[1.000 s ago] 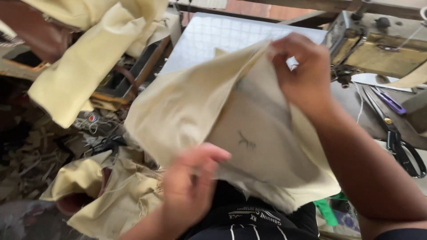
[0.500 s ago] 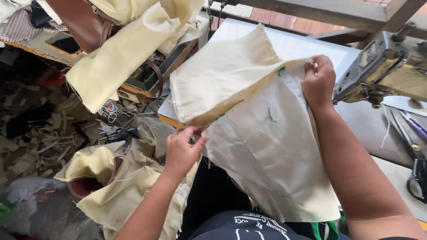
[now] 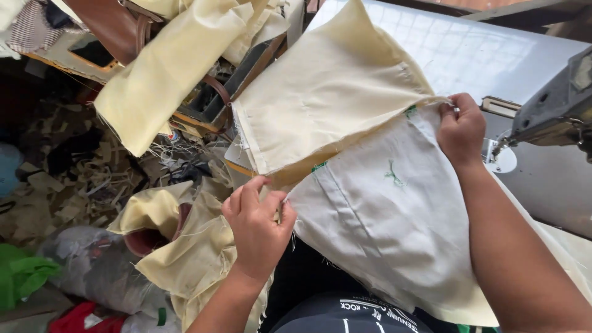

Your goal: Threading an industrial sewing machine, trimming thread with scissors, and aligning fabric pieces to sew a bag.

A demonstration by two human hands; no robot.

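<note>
I hold a stitched fabric piece stretched between both hands. Its pale yellow panel [image 3: 327, 92] lies on the white sewing table [image 3: 487, 49]. Its whitish panel [image 3: 382, 222], marked with a small green thread squiggle, hangs toward my lap. My left hand [image 3: 258, 225] pinches the lower left end of the seam. At the seam's upper right end, my right hand [image 3: 459, 129] grips the cloth, close to the grey sewing machine [image 3: 555, 108].
More pale yellow cloth [image 3: 166, 68] drapes over a brown chair at upper left. Another yellow heap [image 3: 185, 246] lies below my left hand. Fabric scraps [image 3: 80, 172] litter the floor at left, with grey, green and red bundles at bottom left.
The fabric has been spread wider and flatter; my right hand moved right toward the machine, and my left hand rose to pinch the seam's lower end.
</note>
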